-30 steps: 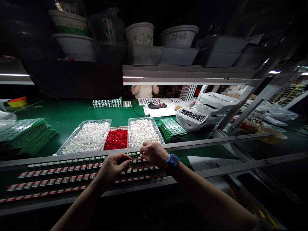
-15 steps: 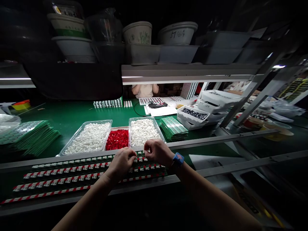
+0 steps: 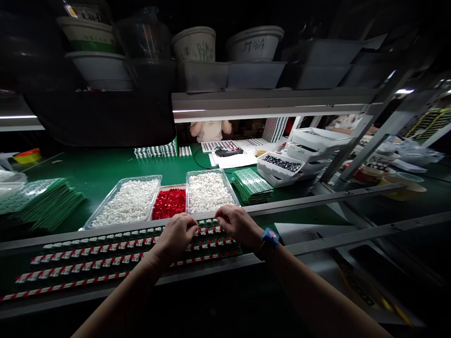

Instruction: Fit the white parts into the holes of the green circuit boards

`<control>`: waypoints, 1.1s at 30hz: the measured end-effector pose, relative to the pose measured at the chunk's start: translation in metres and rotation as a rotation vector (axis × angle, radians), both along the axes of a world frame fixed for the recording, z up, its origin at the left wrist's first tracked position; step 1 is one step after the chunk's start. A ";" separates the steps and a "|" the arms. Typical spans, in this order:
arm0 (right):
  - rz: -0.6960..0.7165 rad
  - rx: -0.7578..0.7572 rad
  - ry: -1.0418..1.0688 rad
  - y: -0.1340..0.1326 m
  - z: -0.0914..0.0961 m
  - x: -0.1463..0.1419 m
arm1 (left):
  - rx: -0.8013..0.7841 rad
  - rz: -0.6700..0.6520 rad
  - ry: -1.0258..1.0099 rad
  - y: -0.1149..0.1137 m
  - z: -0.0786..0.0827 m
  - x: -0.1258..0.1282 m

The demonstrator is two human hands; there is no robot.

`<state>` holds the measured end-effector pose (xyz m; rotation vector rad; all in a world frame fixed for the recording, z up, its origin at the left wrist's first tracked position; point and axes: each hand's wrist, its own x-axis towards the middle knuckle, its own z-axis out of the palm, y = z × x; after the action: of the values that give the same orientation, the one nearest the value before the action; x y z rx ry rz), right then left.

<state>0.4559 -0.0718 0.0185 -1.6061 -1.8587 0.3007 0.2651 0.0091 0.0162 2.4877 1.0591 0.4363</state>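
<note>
Green circuit boards (image 3: 102, 256) lie in a rail frame below me, carrying several rows of small white and red parts. Over the board's far row, my left hand (image 3: 176, 234) is closed in a pinch; whatever its fingertips hold is too small to make out. My right hand (image 3: 241, 226), with a blue watch (image 3: 270, 237) on its wrist, is at the right end of the same row, thumb and fingers bent together at the parts. Its grip is too small to read. Behind the hands stand a tray of white pieces (image 3: 207, 190) and a tray of red pieces (image 3: 169, 203).
Another tray of white pieces (image 3: 128, 199) stands left. Stacked green boards (image 3: 252, 185) lie right of the trays, more boards (image 3: 45, 199) far left. White bins (image 3: 282, 164) hold dark parts. A metal rail (image 3: 317, 202) crosses in front; a shelf hangs above. A person (image 3: 210, 131) sits opposite.
The right hand has shifted slightly right and its fingers have straightened somewhat, uncovering more of the row. My left hand stays pinched in nearly the same place. The whole view has shifted a little.
</note>
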 end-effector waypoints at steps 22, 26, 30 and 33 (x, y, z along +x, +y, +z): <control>-0.027 -0.119 -0.020 0.007 -0.006 -0.012 | 0.051 -0.041 0.135 -0.009 0.005 0.020; -0.038 -0.159 -0.140 0.008 0.001 -0.016 | 0.062 -0.027 0.084 -0.008 0.003 0.018; -0.023 -0.239 -0.288 0.008 0.007 -0.021 | 0.023 0.015 -0.097 -0.008 0.002 0.012; -0.016 -0.278 -0.403 0.008 0.009 -0.024 | -0.086 0.036 -0.227 -0.010 0.002 0.007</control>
<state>0.4320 -0.0637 0.0270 -1.9850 -2.1765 0.2500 0.2725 -0.0007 0.0186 2.2836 1.0100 0.6527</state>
